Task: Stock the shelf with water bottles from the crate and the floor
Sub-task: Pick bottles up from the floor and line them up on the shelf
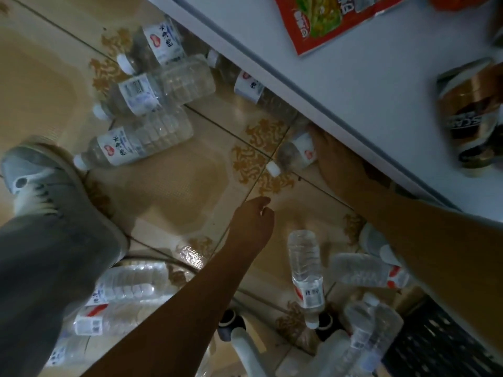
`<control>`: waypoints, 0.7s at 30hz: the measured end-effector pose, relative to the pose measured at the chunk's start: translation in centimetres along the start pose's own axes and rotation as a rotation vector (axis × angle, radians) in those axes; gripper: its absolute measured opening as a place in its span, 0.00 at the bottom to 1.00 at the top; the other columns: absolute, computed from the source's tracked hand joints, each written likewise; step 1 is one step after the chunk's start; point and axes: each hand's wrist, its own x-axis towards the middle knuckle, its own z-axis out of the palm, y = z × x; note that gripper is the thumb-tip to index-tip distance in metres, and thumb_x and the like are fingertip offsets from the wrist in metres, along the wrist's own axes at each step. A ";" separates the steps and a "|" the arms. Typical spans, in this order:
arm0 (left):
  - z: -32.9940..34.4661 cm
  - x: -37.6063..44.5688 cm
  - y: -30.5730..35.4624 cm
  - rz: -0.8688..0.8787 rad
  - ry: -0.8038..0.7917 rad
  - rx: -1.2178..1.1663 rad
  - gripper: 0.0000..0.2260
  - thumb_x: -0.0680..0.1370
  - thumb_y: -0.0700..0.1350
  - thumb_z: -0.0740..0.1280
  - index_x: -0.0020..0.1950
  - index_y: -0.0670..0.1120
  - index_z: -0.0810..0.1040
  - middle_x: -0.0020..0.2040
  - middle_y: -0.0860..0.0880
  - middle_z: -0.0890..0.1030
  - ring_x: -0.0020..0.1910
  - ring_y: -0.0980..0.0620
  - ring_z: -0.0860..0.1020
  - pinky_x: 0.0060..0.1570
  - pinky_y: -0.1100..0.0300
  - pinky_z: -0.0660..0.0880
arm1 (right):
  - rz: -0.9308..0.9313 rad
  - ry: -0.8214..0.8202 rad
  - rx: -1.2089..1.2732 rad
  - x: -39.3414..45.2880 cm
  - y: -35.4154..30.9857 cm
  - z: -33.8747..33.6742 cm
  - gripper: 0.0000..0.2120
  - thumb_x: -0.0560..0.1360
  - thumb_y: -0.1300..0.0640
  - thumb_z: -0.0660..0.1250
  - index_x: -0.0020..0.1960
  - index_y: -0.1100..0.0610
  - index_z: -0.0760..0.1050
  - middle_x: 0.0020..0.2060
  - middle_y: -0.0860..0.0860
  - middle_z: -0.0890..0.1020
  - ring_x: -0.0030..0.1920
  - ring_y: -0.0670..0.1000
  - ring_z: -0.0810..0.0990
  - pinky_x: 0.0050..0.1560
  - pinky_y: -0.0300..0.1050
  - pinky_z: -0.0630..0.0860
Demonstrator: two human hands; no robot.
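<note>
Several clear water bottles lie on the tiled floor. One bottle (295, 153) lies half under the front edge of the white shelf (353, 85), its white cap pointing toward me. My right hand (336, 161) reaches under that edge and is closed around this bottle's body. My left hand (253, 221) hovers over the bare tiles just below it, fingers loosely curled, holding nothing. Three more bottles (141, 142) lie side by side at the upper left. Others, such as one bottle (304, 270), are scattered near my feet. The black crate (435, 346) is at the lower right.
On the shelf lie a red snack packet (321, 23) and a brown drink can (473, 112) on its side. My grey shoe (40, 180) and trouser leg fill the left. A white chair base (242, 344) with castors stands at the bottom centre.
</note>
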 end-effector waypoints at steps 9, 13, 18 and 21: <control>-5.7 -4.9 -1.9 -0.074 0.175 -0.373 0.22 0.78 0.35 0.57 0.73 0.44 0.66 0.72 0.49 0.69 0.70 0.52 0.68 0.66 0.64 0.62 | 0.372 -0.006 1.085 -3.6 -12.3 -4.9 0.26 0.69 0.49 0.76 0.63 0.56 0.73 0.56 0.51 0.79 0.57 0.50 0.77 0.52 0.36 0.72; -9.3 -10.6 -0.2 0.081 0.232 -0.637 0.17 0.77 0.34 0.60 0.61 0.48 0.80 0.56 0.49 0.83 0.54 0.50 0.82 0.56 0.55 0.78 | 0.482 0.119 1.322 -4.7 -16.8 -13.4 0.13 0.69 0.49 0.76 0.50 0.52 0.78 0.42 0.46 0.82 0.45 0.47 0.82 0.39 0.35 0.74; -12.7 -20.4 3.5 0.374 0.489 -0.690 0.23 0.76 0.35 0.58 0.65 0.57 0.76 0.61 0.55 0.80 0.61 0.54 0.78 0.59 0.50 0.76 | 0.342 0.245 1.398 -7.0 -18.7 -26.9 0.19 0.66 0.43 0.76 0.52 0.50 0.79 0.43 0.42 0.83 0.43 0.39 0.81 0.42 0.39 0.78; -13.9 -26.7 7.1 0.557 0.555 -0.684 0.25 0.77 0.34 0.57 0.69 0.56 0.72 0.61 0.59 0.79 0.60 0.60 0.77 0.60 0.56 0.76 | 0.235 0.356 1.439 -10.6 -18.1 -34.7 0.18 0.66 0.48 0.77 0.54 0.49 0.77 0.46 0.44 0.84 0.46 0.42 0.83 0.47 0.46 0.81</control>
